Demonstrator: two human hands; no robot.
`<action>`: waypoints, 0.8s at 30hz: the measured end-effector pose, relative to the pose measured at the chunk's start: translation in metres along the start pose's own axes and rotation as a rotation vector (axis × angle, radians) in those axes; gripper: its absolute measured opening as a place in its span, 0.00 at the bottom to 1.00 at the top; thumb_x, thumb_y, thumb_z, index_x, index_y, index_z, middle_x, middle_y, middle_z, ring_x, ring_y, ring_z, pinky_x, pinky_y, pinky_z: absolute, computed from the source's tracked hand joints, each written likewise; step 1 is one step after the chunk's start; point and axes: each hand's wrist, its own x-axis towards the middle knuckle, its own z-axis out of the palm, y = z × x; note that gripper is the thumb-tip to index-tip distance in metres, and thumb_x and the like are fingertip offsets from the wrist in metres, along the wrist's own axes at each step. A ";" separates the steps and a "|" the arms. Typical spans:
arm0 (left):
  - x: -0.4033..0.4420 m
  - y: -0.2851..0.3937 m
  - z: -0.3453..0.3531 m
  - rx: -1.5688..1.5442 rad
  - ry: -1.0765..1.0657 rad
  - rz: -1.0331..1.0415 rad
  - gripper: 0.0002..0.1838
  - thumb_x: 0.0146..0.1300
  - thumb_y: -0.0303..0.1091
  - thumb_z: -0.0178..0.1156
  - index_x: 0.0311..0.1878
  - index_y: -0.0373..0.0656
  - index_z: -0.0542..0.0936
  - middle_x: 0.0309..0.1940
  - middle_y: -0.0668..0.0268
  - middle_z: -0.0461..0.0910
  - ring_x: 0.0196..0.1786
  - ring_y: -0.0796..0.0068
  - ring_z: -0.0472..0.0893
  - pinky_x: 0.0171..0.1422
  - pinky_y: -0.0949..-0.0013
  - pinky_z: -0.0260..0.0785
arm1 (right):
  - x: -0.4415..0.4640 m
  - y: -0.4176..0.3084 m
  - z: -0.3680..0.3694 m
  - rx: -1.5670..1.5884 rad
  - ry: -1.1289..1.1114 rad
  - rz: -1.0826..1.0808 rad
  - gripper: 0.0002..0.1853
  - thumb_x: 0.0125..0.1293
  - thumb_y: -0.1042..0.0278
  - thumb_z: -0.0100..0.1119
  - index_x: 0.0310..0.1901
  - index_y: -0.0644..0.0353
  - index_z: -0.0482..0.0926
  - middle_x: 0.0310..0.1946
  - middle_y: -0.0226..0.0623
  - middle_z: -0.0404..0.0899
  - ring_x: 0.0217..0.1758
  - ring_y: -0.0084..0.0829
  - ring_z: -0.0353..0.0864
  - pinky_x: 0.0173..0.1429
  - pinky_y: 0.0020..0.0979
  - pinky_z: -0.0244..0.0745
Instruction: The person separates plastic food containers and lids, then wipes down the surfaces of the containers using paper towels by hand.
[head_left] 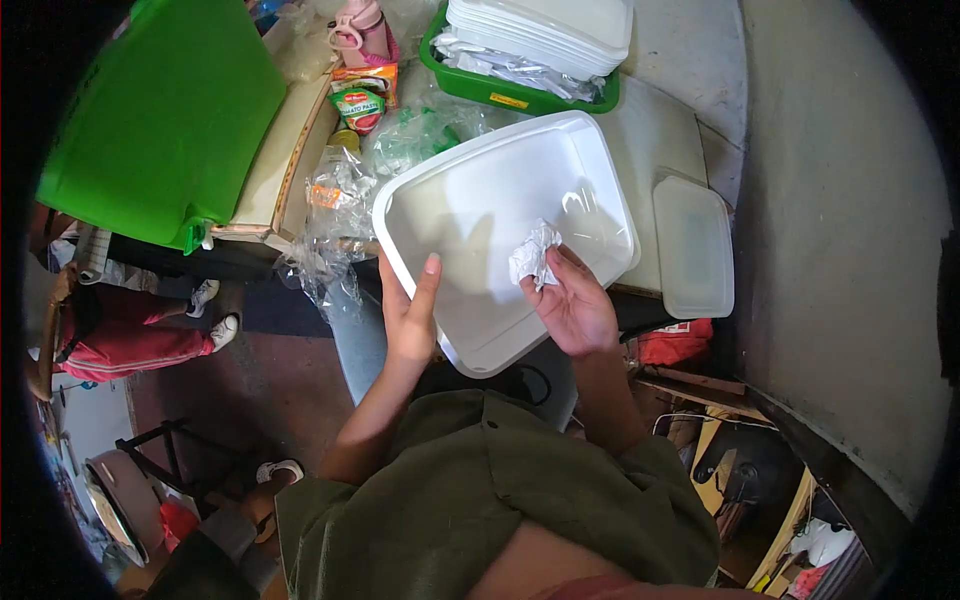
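Note:
A white plastic tub (455, 215), deep and rectangular with rounded corners, is tilted with its inside facing me. My left hand (408, 315) grips its near left rim, thumb on the inner side and the fingers hidden behind the wall. In my right hand (577, 308) is a crumpled white paper wad (534, 252), pinched between thumb and fingers over the tub's inside. Whether the paper touches the tub's surface, I cannot tell.
Behind the tub stands a green basin (520, 98) holding stacked white lids (540, 38) and crumpled paper. A translucent lid (693, 248) lies at the right edge. Plastic bags (340, 195) and a tomato paste pouch (358, 108) sit left. People's legs (150, 335) show at left.

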 end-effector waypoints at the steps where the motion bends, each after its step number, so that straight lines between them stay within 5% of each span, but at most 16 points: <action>1: 0.001 -0.001 -0.001 -0.007 -0.001 0.002 0.33 0.67 0.35 0.57 0.70 0.35 0.54 0.62 0.57 0.65 0.64 0.68 0.65 0.68 0.66 0.55 | 0.000 0.001 0.001 -0.022 0.020 0.003 0.11 0.70 0.74 0.52 0.52 0.62 0.75 0.49 0.36 0.79 0.53 0.30 0.79 0.60 0.37 0.75; 8: 0.000 0.007 -0.008 -0.121 0.036 -0.119 0.33 0.67 0.37 0.58 0.69 0.35 0.56 0.62 0.57 0.66 0.62 0.70 0.66 0.67 0.67 0.56 | 0.000 0.004 0.009 -0.239 0.038 -0.171 0.09 0.67 0.77 0.55 0.48 0.64 0.77 0.47 0.36 0.79 0.49 0.27 0.79 0.57 0.36 0.77; 10: -0.008 0.027 -0.038 0.052 0.128 -0.114 0.30 0.66 0.38 0.59 0.66 0.35 0.61 0.58 0.58 0.70 0.59 0.71 0.69 0.64 0.67 0.60 | 0.005 -0.007 0.020 -0.910 0.138 -0.711 0.10 0.66 0.79 0.56 0.48 0.66 0.76 0.44 0.38 0.79 0.45 0.23 0.79 0.51 0.30 0.80; 12: -0.026 0.068 -0.076 0.220 0.223 -0.070 0.28 0.65 0.38 0.60 0.63 0.33 0.65 0.54 0.60 0.73 0.53 0.72 0.72 0.59 0.69 0.64 | 0.011 -0.017 0.038 -1.172 0.250 -0.922 0.07 0.66 0.78 0.56 0.45 0.68 0.76 0.42 0.40 0.78 0.43 0.22 0.78 0.44 0.24 0.80; 18: -0.097 0.151 -0.215 0.550 0.276 -0.066 0.42 0.54 0.38 0.64 0.70 0.33 0.58 0.62 0.55 0.67 0.65 0.65 0.66 0.69 0.64 0.54 | 0.105 0.015 0.026 -1.092 0.006 -0.541 0.09 0.67 0.77 0.55 0.47 0.64 0.70 0.36 0.34 0.76 0.32 0.21 0.80 0.36 0.24 0.81; 20: -0.115 0.172 -0.225 0.685 0.257 -0.041 0.44 0.52 0.40 0.65 0.70 0.32 0.58 0.63 0.54 0.67 0.66 0.63 0.66 0.70 0.63 0.53 | 0.136 0.050 0.022 -1.133 -0.166 -0.404 0.01 0.67 0.78 0.53 0.39 0.66 0.73 0.36 0.33 0.76 0.34 0.23 0.82 0.39 0.24 0.80; 24: -0.138 0.186 -0.249 0.697 0.321 -0.076 0.45 0.52 0.43 0.66 0.69 0.32 0.58 0.63 0.53 0.66 0.66 0.63 0.65 0.70 0.62 0.53 | 0.165 0.112 0.050 -1.354 -0.410 -0.390 0.08 0.65 0.80 0.52 0.46 0.65 0.75 0.44 0.43 0.79 0.37 0.35 0.84 0.43 0.31 0.82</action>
